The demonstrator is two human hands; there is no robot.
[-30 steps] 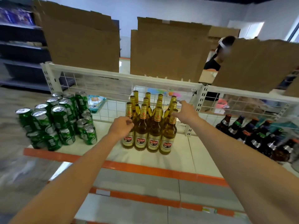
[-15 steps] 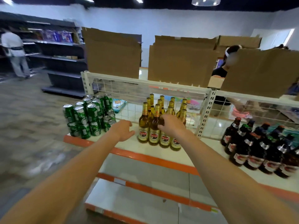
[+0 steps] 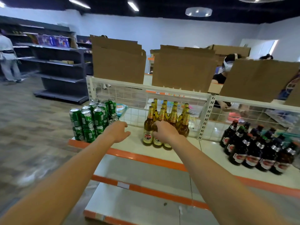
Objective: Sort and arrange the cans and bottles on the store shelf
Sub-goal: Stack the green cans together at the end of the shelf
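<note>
Amber bottles point(image 3: 172, 117) cluster mid-frame on the white shelf point(image 3: 134, 148), and the right hand point(image 3: 165, 133) curls round a front one. The left hand point(image 3: 119, 132) hovers loosely curled and empty beside the stacked green cans point(image 3: 90, 120). Dark bottles point(image 3: 256, 146) stand at right. Cardboard boxes point(image 3: 118, 62) sit above, their contents hidden.

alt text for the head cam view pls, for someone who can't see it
A person's right grip holds an amber bottle at the front of a cluster on a white store shelf, while the left grip hovers empty between it and stacked green cans. Dark bottles stand to the right.
</note>
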